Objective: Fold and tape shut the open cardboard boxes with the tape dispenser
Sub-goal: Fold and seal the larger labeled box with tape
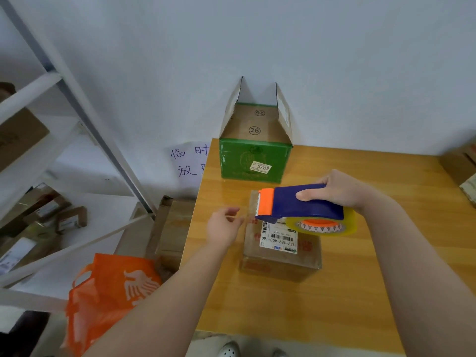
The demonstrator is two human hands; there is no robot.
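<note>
Right hand (334, 194) gripped the blue tape dispenser (301, 204) over the brown box (280, 253) on the table (360, 292), left hand (225, 229) pinching the clear tape end (247, 219); film looked limp and sticky, best held taut; 1 green box (255, 161) stood open behind.

Two hands show: a left hand (223, 229) and a right hand (337, 191). There is one dispenser (296, 202), carrying one tape roll (323, 226), with one tape strip (246, 219) drawn out. One table (334, 305) bears three boxes: a green box (255, 163), a brown box (280, 256) and a cut-off box (458, 164) at the right edge. One floor box (175, 228) sits centre left. There is one rack (77, 99), one orange bag (110, 292) and one sign (188, 161). At least three parcels (70, 220) lie at middle left.
</note>
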